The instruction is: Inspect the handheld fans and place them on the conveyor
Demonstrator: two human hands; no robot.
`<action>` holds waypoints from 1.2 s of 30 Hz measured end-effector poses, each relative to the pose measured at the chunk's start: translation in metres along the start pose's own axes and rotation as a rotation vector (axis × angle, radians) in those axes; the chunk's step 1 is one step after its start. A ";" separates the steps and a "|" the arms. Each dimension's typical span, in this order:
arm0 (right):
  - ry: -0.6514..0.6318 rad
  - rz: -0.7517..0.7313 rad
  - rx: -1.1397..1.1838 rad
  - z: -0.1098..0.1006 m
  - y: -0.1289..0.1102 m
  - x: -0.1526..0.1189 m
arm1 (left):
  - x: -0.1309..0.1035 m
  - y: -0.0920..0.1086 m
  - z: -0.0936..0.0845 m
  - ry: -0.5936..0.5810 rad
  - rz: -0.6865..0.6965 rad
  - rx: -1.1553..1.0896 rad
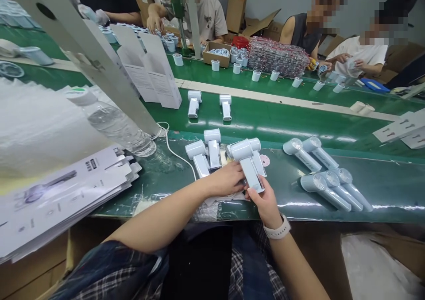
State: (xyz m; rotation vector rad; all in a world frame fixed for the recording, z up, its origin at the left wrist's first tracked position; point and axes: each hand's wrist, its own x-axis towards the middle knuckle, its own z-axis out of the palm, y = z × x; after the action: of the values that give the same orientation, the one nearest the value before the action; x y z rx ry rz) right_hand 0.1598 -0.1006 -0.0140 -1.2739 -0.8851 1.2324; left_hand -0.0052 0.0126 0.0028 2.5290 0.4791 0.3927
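A light blue handheld device (251, 174), shaped like a small hair dryer, is held between both hands in front of my body. My right hand (266, 202) grips the bottom of its handle, with a white band on the wrist. Bent fingers of my left hand (226, 178) touch its left side. Right behind it lies a similar device (258, 157). Two more, one nearer (199, 159) and one farther (214, 148), lie just left, beyond my left forearm. Several others (327, 182) rest on the green table at the right.
Flat printed boxes (66, 198) and a water bottle (116, 125) are at the left, beside a slanted metal post (86, 56). Two devices (226, 107) lie on the green belt (282, 123). Across it, several people work among small cups (256, 75) and cartons (216, 59).
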 end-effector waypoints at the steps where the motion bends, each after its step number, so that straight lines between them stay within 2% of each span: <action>1: -0.006 -0.001 -0.005 -0.001 0.001 0.000 | -0.001 -0.001 0.001 0.002 0.000 0.000; 6: -0.039 0.009 -0.003 -0.004 0.004 0.000 | -0.003 -0.004 0.003 0.001 -0.004 -0.002; 14: -0.091 -0.023 0.003 -0.007 0.009 0.002 | -0.003 -0.002 0.001 -0.063 -0.031 0.029; 24: -0.086 0.004 -0.007 -0.005 0.001 0.002 | -0.005 -0.005 0.003 -0.025 -0.012 0.024; 36: -0.030 0.019 0.025 -0.003 0.004 0.001 | -0.002 -0.003 0.000 -0.041 -0.010 0.020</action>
State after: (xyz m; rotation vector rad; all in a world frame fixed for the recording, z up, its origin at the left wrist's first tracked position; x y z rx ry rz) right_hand 0.1620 -0.1012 -0.0189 -1.2494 -0.8789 1.2767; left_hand -0.0072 0.0139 0.0010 2.5484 0.4815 0.3329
